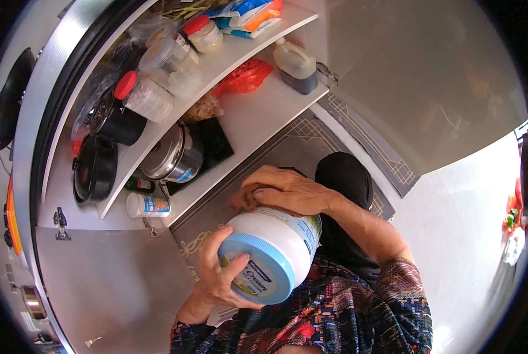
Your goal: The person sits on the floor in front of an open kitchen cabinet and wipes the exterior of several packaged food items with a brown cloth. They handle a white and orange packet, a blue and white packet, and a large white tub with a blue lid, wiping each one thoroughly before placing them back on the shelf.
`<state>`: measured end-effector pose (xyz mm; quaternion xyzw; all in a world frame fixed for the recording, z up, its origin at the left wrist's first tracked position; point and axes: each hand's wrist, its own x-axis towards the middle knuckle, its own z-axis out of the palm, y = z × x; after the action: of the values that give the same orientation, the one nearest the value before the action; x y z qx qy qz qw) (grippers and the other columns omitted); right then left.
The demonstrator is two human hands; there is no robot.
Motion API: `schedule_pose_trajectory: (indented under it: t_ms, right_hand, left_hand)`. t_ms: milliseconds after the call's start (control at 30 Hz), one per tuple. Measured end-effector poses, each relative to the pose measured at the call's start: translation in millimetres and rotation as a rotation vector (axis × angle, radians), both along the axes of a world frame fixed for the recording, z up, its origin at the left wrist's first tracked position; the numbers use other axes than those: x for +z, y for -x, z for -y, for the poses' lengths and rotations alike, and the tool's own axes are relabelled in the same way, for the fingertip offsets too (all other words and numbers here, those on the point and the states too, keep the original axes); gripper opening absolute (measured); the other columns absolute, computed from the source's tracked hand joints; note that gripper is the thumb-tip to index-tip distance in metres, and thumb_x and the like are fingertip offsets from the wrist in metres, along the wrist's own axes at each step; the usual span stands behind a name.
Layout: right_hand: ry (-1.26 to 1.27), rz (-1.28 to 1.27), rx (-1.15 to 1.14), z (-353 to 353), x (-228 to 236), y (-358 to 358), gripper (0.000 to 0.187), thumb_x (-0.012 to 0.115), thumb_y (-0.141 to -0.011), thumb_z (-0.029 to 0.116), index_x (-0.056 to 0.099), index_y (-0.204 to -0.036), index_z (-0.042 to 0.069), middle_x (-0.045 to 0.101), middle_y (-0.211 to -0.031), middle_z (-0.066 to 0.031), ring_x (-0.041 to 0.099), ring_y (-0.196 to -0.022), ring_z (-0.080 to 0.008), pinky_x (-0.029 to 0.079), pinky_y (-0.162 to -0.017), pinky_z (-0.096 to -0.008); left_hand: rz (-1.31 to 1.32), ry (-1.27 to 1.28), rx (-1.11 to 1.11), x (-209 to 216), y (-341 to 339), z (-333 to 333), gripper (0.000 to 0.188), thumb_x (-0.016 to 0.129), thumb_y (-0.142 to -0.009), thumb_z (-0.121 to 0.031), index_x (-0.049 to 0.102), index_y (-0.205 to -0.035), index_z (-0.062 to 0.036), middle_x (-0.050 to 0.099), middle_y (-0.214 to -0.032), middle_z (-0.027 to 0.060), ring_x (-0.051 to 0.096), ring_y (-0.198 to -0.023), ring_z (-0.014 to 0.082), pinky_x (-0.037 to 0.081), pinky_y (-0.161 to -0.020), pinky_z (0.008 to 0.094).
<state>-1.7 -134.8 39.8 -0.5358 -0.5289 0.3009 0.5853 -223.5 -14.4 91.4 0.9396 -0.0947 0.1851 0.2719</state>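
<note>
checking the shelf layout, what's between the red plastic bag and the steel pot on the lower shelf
In the head view, a black flat slab lies on the lower shelf between the red plastic bag and the steel pot.

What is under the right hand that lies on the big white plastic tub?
The right hand rests on the white plastic tub with a light blue lid; a brown thing peeks out by its fingers, mostly covered. The left hand grips the lid end.

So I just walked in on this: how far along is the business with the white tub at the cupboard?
Done: the cupboard door stands open, and the white tub is off the shelves. In hand: left hand grips its blue-rimmed lid end, right hand lies over its far end. Left: the lid is on, and the tub rests nowhere.
</note>
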Motion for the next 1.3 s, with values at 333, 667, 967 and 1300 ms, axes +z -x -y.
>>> schedule_pose_trajectory:
  t_ms: [333, 667, 967, 1300]
  right_hand:
    - [-0.229, 0.094, -0.515, 65, -14, 46, 0.034, 0.048, -0.092, 0.017, 0.047, -0.123, 0.002, 0.06, -0.111, -0.0117, 0.047, -0.113, -0.0312, 0.034, -0.1, -0.0435]
    - [-0.461, -0.061, -0.537, 82, -8, 91, 0.031, 0.051, -0.088, 0.019, 0.053, -0.115, 0.003, 0.033, -0.133, -0.0258, 0.042, -0.121, -0.037, 0.03, -0.103, -0.0464]
    - [-0.351, 0.029, -0.381, 87, 29, 47, 0.029, 0.051, -0.089, 0.021, 0.055, -0.11, 0.002, 0.042, -0.124, -0.024, 0.048, -0.115, -0.0385, 0.038, -0.097, -0.0461]
    - [0.099, 0.199, -0.079, 26, -7, -18, 0.033, 0.052, -0.089, 0.029, 0.059, -0.111, 0.006, 0.055, -0.111, -0.0149, 0.053, -0.105, -0.0306, 0.042, -0.092, -0.0404]
  left_hand:
    - [-0.129, 0.618, 0.148, -20, 26, 35, 0.1, 0.088, -0.057, -0.03, 0.033, -0.14, -0.0197, 0.01, -0.144, 0.0244, 0.026, -0.133, 0.0418, 0.037, -0.103, 0.0488]
    - [0.051, 0.769, 0.053, 5, -32, 27, 0.11, 0.09, -0.054, -0.037, 0.029, -0.138, -0.0018, 0.035, -0.139, 0.0216, 0.043, -0.125, 0.0295, 0.046, -0.096, 0.0391]
    - [0.076, 0.664, -0.149, -22, -49, 12, 0.085, 0.088, -0.058, -0.028, 0.043, -0.127, -0.0073, 0.044, -0.132, 0.0217, 0.04, -0.127, 0.0381, 0.034, -0.105, 0.0479]
    - [0.077, 0.514, -0.272, -27, -24, 26, 0.078, 0.088, -0.061, -0.03, 0.045, -0.125, -0.0185, 0.043, -0.135, 0.0165, 0.033, -0.13, 0.0456, 0.033, -0.103, 0.0585]
